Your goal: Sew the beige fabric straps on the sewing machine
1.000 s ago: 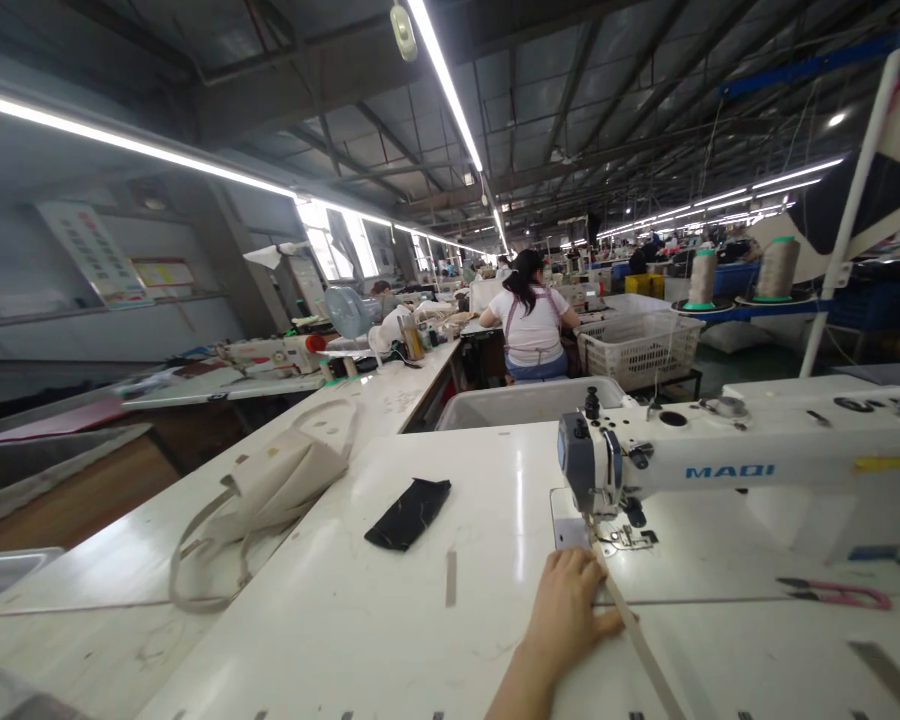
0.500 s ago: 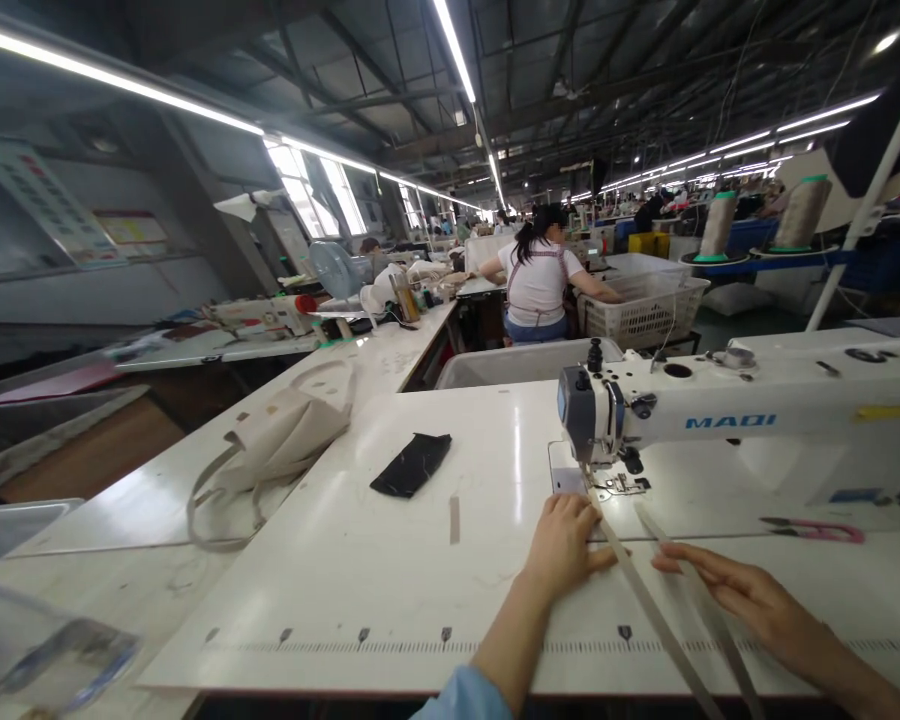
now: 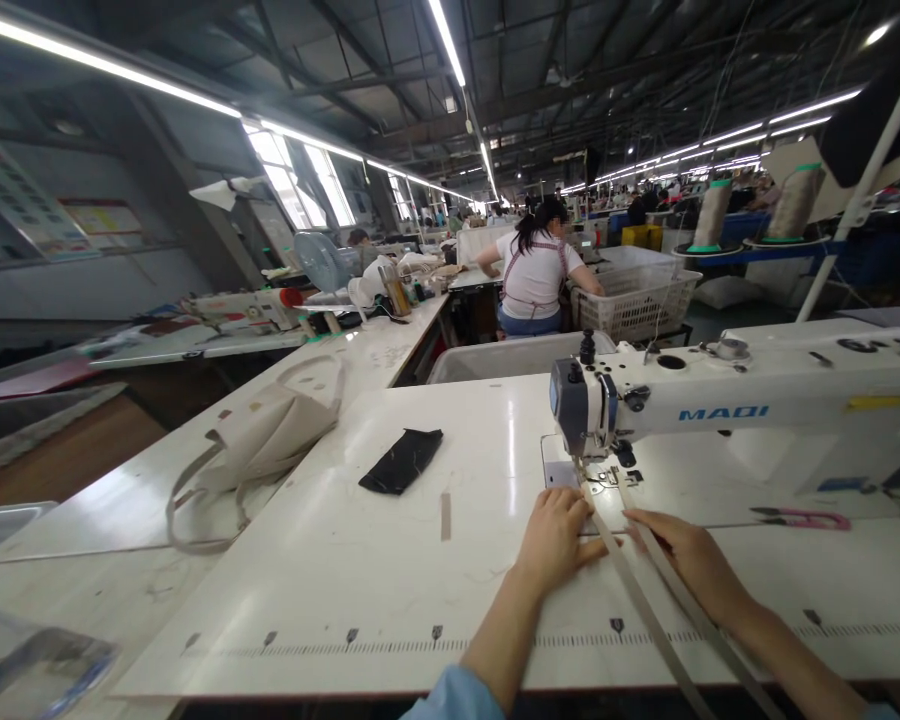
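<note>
My left hand [image 3: 557,532] lies on the table just in front of the sewing machine's needle plate [image 3: 559,470], its fingers flat and its thumb spread to the right. A narrow beige strap [image 3: 634,588] runs from under the presser foot [image 3: 606,478] past these fingertips and across the thumb, then over the table's front edge. To the right, my right hand [image 3: 694,562] is closed on a second length of beige strap [image 3: 729,655], which also leads up to the foot. Whether both lengths are one piece, I cannot tell. The white sewing machine [image 3: 727,400] stands directly ahead.
Pink-handled thread snips [image 3: 802,518] lie right of my hands. A black fabric piece [image 3: 401,461] and a beige bag [image 3: 270,440] lie to the left. Behind the table stands a pale bin [image 3: 521,357]. Farther back, a person [image 3: 534,275] works beside a white basket [image 3: 630,305].
My right hand has moved left and slightly up along its strap, closer to the presser foot. My left hand keeps its place by the needle plate. The view has shifted slightly.
</note>
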`<act>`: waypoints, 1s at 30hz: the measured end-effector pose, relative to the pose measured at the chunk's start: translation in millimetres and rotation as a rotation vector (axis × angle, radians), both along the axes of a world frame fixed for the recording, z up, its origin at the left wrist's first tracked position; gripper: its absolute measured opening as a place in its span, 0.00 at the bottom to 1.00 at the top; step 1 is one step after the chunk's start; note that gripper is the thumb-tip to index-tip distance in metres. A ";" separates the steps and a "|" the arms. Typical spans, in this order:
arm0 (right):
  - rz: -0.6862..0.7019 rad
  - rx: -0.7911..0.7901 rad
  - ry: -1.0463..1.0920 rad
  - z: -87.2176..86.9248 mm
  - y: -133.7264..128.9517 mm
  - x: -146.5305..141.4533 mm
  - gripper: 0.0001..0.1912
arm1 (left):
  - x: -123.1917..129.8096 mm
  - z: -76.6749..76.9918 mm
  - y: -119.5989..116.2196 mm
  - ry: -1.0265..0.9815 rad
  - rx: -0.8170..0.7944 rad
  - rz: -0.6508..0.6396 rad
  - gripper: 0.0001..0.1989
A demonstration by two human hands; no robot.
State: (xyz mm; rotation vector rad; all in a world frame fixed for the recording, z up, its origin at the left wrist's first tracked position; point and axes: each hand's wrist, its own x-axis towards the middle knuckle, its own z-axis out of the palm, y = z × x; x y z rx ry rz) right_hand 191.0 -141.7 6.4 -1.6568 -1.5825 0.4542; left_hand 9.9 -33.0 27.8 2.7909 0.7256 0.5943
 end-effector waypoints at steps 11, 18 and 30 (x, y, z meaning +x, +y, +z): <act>0.048 0.020 -0.243 2.5 -0.2 0.1 0.15 | 1.2 -0.9 -0.1 0.007 0.004 0.019 0.15; 0.023 0.071 -0.311 -6.5 10.2 -3.4 0.14 | 1.9 -3.2 -0.2 -0.003 -0.007 0.013 0.13; -0.006 0.134 -0.500 -10.4 11.5 -2.4 0.15 | 1.7 -3.6 -1.5 0.001 -0.010 0.023 0.10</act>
